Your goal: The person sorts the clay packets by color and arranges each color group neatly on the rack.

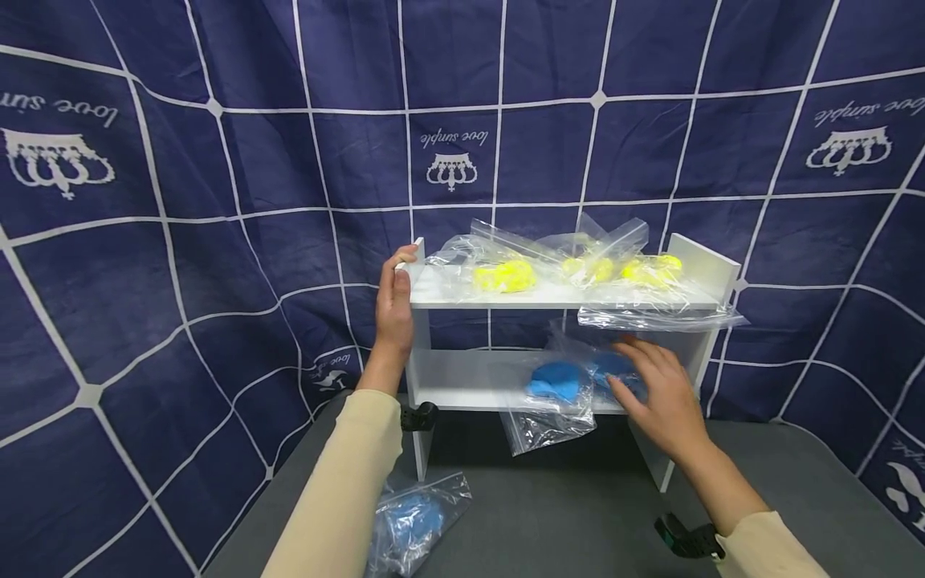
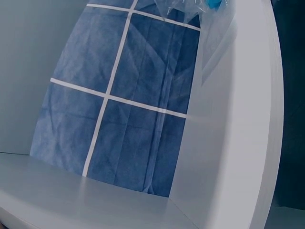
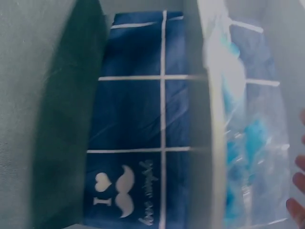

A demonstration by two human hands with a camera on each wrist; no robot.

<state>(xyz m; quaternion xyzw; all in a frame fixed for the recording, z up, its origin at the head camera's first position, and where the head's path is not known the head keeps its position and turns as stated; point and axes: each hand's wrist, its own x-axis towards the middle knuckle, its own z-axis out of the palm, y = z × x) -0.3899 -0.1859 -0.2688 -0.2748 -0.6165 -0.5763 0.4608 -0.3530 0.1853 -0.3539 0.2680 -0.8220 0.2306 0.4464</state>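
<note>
A white two-tier shelf [image 1: 462,299] stands on the dark table, and my left hand [image 1: 394,309] grips the top of its left side panel. On the lower board lie clear zip bags with blue contents, one blue bag [image 1: 556,382] at the middle and another blue bag [image 1: 614,371] to its right. My right hand [image 1: 661,393] is in front of the right-hand bag, fingers spread and loosely bent, holding nothing. In the right wrist view its fingertips [image 3: 298,181] show at the right edge, beside the bags. The left hand is almost wholly out of its own wrist view.
Several clear bags with yellow contents [image 1: 506,276] lie on the top board, one hanging over its front edge. Another bag with blue contents [image 1: 415,522] lies on the table [image 1: 535,514] by the left forearm. A navy checked curtain [image 1: 549,152] hangs behind.
</note>
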